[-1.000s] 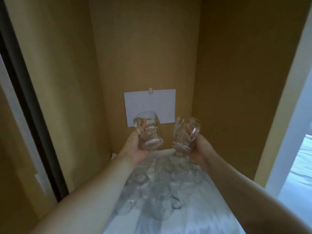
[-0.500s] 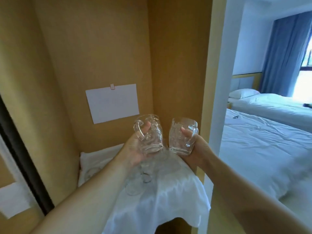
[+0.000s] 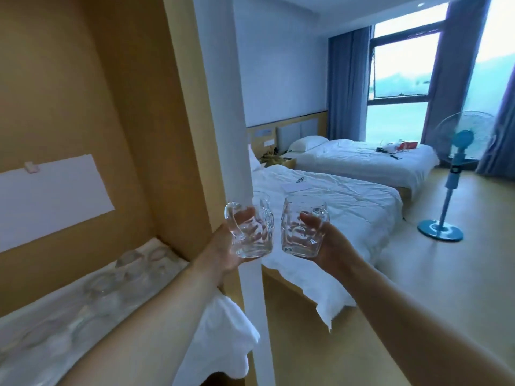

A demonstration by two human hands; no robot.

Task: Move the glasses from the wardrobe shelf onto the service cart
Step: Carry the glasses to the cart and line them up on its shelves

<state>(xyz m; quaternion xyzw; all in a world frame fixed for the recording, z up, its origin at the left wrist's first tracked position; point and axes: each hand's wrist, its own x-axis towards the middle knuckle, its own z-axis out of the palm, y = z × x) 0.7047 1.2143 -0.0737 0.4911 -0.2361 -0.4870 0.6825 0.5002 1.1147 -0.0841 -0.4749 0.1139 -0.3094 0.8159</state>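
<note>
Two glass mugs, one on the left (image 3: 252, 232) and one on the right (image 3: 302, 228), clear and colourless. More clear glasses (image 3: 131, 263) on a plain white cloth (image 3: 220, 338), near left. Wardrobe panels (image 3: 92, 87) tan wood tone; white paper sheet (image 3: 53, 199) on the back panel. Door frame post (image 3: 245, 151) white. Near bed (image 3: 342, 201) and far bed (image 3: 367, 160) in plain white linen. Curtains (image 3: 347, 84) blue, unpatterned. Standing fan (image 3: 452, 174) light blue, far right. Floor (image 3: 434, 277) pale wood tone.

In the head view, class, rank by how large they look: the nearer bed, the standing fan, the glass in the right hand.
1. Nearer bed
2. Standing fan
3. Glass in the right hand, though nearest the camera
</note>
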